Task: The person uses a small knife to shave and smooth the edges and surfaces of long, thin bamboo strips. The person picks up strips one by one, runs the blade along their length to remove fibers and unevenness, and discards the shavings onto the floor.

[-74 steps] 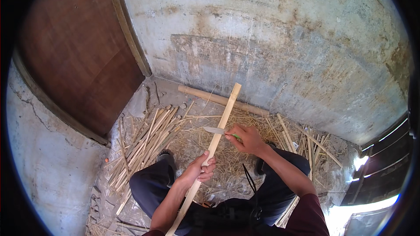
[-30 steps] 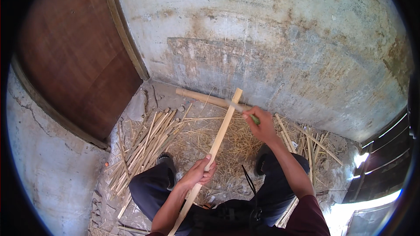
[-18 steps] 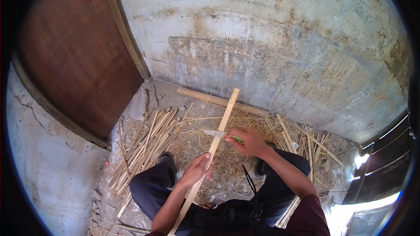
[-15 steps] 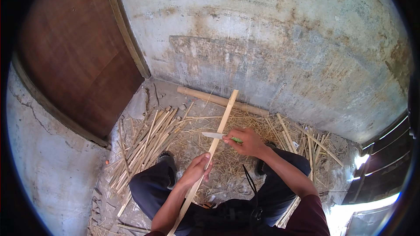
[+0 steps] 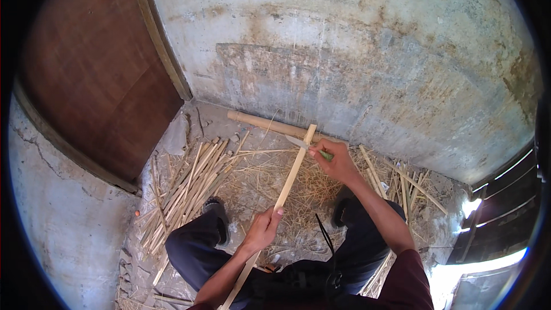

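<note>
A long, pale bamboo strip (image 5: 293, 175) slants from my lap up and away toward the wall. My left hand (image 5: 263, 227) is closed around its middle, thumb on top. My right hand (image 5: 334, 159) grips a knife by its green handle (image 5: 326, 155). The knife's blade (image 5: 297, 142) lies across the strip close to its far end, pointing left. My fingers hide part of the handle. Below the strip, thin shavings (image 5: 313, 186) cover the ground between my feet.
To the left lies a heap of cut strips (image 5: 192, 189), and more strips (image 5: 410, 186) lie at the right. A bamboo pole (image 5: 258, 121) rests along the base of the stained wall (image 5: 344, 51). A brown door (image 5: 97, 69) stands at the left, near a pale plastic bag (image 5: 175, 136).
My right hand has moved the knife away from me along the strip, toward its far end. My left hand keeps its hold, and the strip's far end sits slightly lower in view.
</note>
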A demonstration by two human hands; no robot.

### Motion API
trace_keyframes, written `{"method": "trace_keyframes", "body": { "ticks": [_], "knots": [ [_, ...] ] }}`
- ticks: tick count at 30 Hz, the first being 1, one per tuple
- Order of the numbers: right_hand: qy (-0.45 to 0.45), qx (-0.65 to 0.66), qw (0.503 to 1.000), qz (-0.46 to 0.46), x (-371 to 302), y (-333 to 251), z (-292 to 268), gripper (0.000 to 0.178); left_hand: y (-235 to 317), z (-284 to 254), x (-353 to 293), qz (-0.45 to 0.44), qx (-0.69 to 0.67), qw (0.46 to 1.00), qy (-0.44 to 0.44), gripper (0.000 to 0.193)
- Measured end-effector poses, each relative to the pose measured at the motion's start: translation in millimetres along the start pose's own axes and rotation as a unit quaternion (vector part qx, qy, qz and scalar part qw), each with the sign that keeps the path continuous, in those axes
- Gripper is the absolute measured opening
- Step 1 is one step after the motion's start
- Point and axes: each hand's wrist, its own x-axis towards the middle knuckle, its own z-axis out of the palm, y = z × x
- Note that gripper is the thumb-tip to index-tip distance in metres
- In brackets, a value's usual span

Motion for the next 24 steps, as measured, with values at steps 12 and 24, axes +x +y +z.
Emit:
{"method": "trace_keyframes", "body": {
  "ticks": [12,24],
  "knots": [
    [0.027,-0.191,0.977,-0.093,-5,-24,-17,0.004,4,1,0,-0.014,-0.036,0.999,-0.031,0.043],
    [-0.049,-0.010,0.998,-0.048,-21,-29,5,0.010,8,0,4,0.016,0.010,0.999,0.038,0.039]
  ]
}}
